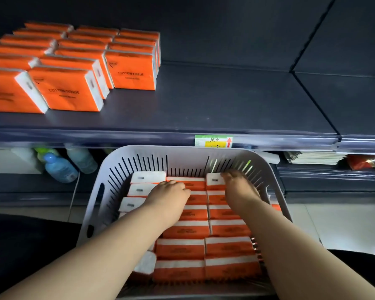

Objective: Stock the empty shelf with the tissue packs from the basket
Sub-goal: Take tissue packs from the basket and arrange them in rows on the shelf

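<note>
A pale slotted basket (pixel 188 152) sits below the shelf edge, filled with rows of orange-and-white tissue packs (pixel 180 249). Both my hands reach into its far end. My left hand (pixel 169 194) lies over the middle row with fingers curled down onto a pack (pixel 193 184). My right hand (pixel 239 187) is at the far right corner, fingers bent onto a pack (pixel 214 180); whether either hand grips is hidden by the hand itself. On the dark shelf (pixel 225 100), several orange tissue packs (pixel 130 71) stand in three rows at the left.
The shelf's middle and right show bare dark surface up to a divider seam (pixel 312 98). A price tag (pixel 213 141) hangs on the shelf's front rail. Below, bottles (pixel 60 167) stand at the left and stacked paper goods (pixel 312 158) at the right.
</note>
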`<action>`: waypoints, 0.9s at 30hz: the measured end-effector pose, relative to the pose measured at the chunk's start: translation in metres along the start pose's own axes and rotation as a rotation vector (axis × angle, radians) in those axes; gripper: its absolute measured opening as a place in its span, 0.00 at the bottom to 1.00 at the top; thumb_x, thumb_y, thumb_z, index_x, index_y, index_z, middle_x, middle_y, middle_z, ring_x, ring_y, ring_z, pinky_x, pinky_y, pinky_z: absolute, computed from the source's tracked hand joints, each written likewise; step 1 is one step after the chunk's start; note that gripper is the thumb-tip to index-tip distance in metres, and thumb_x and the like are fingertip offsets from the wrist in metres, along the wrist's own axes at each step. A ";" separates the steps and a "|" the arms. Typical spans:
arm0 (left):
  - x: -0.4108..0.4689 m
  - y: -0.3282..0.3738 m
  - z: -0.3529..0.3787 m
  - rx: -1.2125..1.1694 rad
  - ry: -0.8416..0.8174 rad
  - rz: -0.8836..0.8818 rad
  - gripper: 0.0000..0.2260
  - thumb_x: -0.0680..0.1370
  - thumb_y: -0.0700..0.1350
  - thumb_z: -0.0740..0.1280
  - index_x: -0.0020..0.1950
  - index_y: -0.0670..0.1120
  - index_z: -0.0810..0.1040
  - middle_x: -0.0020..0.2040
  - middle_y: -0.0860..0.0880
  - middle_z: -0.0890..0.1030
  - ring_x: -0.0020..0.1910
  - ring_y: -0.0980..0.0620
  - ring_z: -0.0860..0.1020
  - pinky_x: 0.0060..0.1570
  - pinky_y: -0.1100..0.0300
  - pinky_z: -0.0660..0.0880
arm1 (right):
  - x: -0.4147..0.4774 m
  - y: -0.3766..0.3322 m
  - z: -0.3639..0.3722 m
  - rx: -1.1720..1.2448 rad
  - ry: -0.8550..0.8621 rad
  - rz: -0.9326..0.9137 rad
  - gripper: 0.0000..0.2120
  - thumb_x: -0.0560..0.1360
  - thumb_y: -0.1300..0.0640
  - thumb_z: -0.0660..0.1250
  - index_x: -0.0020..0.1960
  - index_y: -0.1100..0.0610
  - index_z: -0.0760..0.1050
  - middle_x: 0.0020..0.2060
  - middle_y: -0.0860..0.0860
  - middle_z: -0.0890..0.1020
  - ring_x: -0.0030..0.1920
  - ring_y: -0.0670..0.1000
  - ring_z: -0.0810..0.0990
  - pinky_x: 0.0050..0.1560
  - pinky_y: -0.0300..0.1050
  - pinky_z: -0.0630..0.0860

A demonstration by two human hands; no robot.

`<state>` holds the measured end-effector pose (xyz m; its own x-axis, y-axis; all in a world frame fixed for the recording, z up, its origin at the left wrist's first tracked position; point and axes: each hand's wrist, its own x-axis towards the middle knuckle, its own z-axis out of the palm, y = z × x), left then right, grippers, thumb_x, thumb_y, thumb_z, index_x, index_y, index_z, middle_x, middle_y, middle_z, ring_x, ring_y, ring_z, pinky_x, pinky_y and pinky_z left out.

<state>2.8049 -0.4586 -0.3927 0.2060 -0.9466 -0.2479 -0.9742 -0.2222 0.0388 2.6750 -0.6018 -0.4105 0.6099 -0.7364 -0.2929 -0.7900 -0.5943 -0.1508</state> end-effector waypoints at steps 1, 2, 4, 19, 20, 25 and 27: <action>0.002 -0.001 0.000 -0.001 0.004 -0.007 0.17 0.77 0.39 0.60 0.66 0.48 0.71 0.63 0.50 0.73 0.62 0.47 0.70 0.61 0.55 0.69 | 0.005 -0.002 0.001 -0.052 0.005 -0.008 0.29 0.71 0.70 0.63 0.71 0.57 0.65 0.68 0.54 0.67 0.70 0.55 0.63 0.69 0.47 0.64; 0.004 -0.001 0.000 -0.005 0.010 -0.015 0.17 0.77 0.39 0.60 0.66 0.48 0.71 0.63 0.50 0.73 0.62 0.47 0.70 0.61 0.55 0.68 | 0.009 -0.004 0.001 -0.093 -0.001 -0.010 0.26 0.72 0.68 0.63 0.69 0.58 0.66 0.67 0.55 0.68 0.70 0.56 0.62 0.68 0.48 0.64; 0.006 -0.002 -0.002 -0.018 0.021 -0.033 0.17 0.77 0.40 0.60 0.66 0.48 0.71 0.63 0.50 0.73 0.63 0.47 0.70 0.61 0.55 0.68 | 0.014 -0.009 -0.001 -0.173 -0.045 -0.017 0.20 0.74 0.64 0.61 0.66 0.58 0.68 0.65 0.56 0.68 0.68 0.57 0.62 0.66 0.51 0.66; -0.017 -0.035 -0.042 -0.032 -0.073 -0.329 0.11 0.76 0.42 0.64 0.58 0.47 0.76 0.51 0.49 0.76 0.50 0.48 0.76 0.52 0.54 0.75 | -0.030 -0.046 -0.018 -0.085 0.122 -0.502 0.30 0.74 0.62 0.63 0.71 0.45 0.57 0.62 0.55 0.68 0.62 0.58 0.66 0.60 0.55 0.70; -0.021 -0.040 -0.045 -0.004 -0.100 -0.346 0.11 0.76 0.42 0.64 0.59 0.46 0.75 0.52 0.48 0.76 0.51 0.48 0.76 0.52 0.54 0.75 | -0.031 -0.048 -0.014 -0.026 0.103 -0.539 0.31 0.74 0.62 0.62 0.72 0.45 0.57 0.63 0.54 0.68 0.63 0.57 0.66 0.62 0.54 0.68; -0.045 -0.051 -0.048 0.013 -0.128 -0.295 0.15 0.79 0.45 0.61 0.65 0.47 0.72 0.60 0.48 0.73 0.57 0.48 0.74 0.56 0.54 0.73 | -0.020 -0.038 -0.013 0.056 0.108 -0.458 0.29 0.72 0.52 0.68 0.71 0.47 0.63 0.66 0.48 0.72 0.70 0.53 0.62 0.70 0.53 0.56; -0.055 -0.053 -0.043 0.014 -0.146 -0.291 0.16 0.79 0.44 0.60 0.66 0.48 0.72 0.62 0.48 0.73 0.59 0.48 0.73 0.57 0.55 0.72 | -0.015 -0.031 -0.015 0.034 0.057 -0.425 0.27 0.72 0.51 0.67 0.69 0.43 0.65 0.68 0.44 0.70 0.71 0.51 0.59 0.71 0.60 0.49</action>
<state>2.8494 -0.4047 -0.3395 0.4618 -0.8002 -0.3826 -0.8777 -0.4745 -0.0668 2.6912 -0.5770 -0.3872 0.8834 -0.4455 -0.1454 -0.4687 -0.8385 -0.2780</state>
